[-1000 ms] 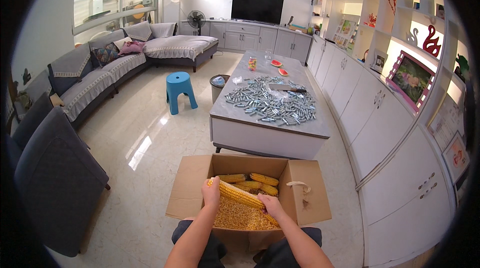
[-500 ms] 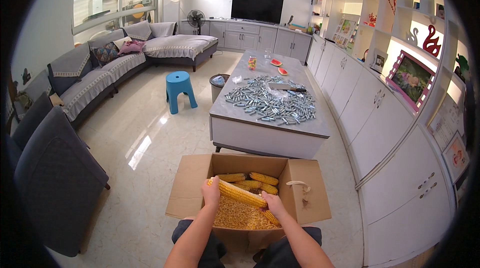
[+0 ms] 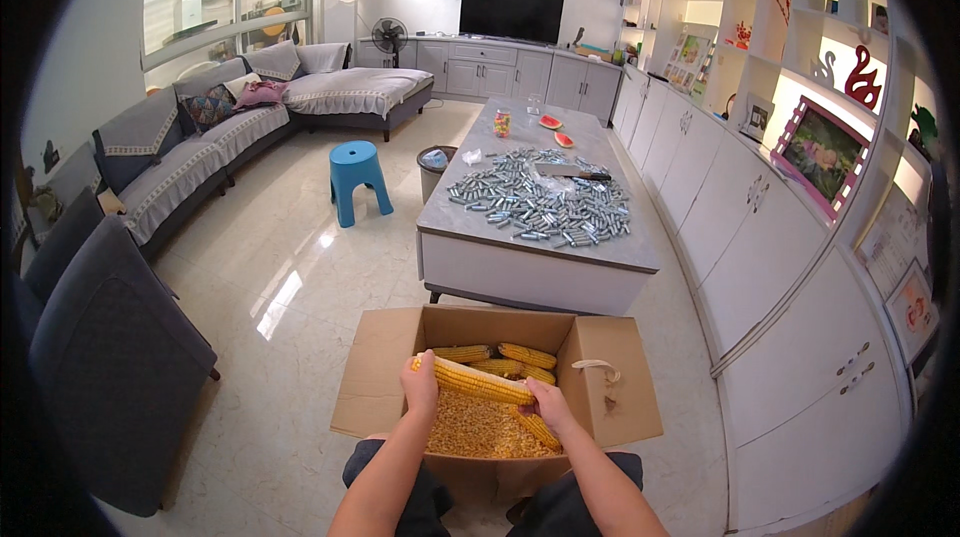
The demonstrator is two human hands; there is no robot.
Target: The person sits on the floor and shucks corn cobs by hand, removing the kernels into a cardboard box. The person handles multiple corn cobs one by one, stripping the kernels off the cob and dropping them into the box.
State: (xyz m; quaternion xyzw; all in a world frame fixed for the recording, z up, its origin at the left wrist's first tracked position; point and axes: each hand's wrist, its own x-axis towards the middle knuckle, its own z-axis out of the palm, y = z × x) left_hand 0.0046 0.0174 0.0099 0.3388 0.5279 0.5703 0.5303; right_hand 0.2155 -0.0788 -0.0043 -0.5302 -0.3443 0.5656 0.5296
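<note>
A yellow corn cob [image 3: 475,383] is held between my two hands over the open cardboard box [image 3: 352,377]. My left hand [image 3: 422,389] is closed round its left end, and my right hand [image 3: 546,403] grips its right end. The cob slopes slightly down to the right, with a paler strip along its upper side. Below it, loose corn kernels [image 3: 465,427] cover the near part of the box. Another corn cob [image 3: 538,430] lies on the kernels under my right hand. Several whole cobs [image 3: 527,357] are piled against the box's far wall.
A dry husk piece [image 3: 597,367] rests on the right flap. Beyond the box, a grey table [image 3: 455,220] bears many small metallic cylinders [image 3: 540,202], a cleaver [image 3: 572,172] and watermelon slices [image 3: 551,123]. A blue stool [image 3: 358,182] and bin [image 3: 433,175] stand left of it.
The right end of the held cob has risen a little with my right hand, so the cob slopes less. More of the cob lying on the kernels shows.
</note>
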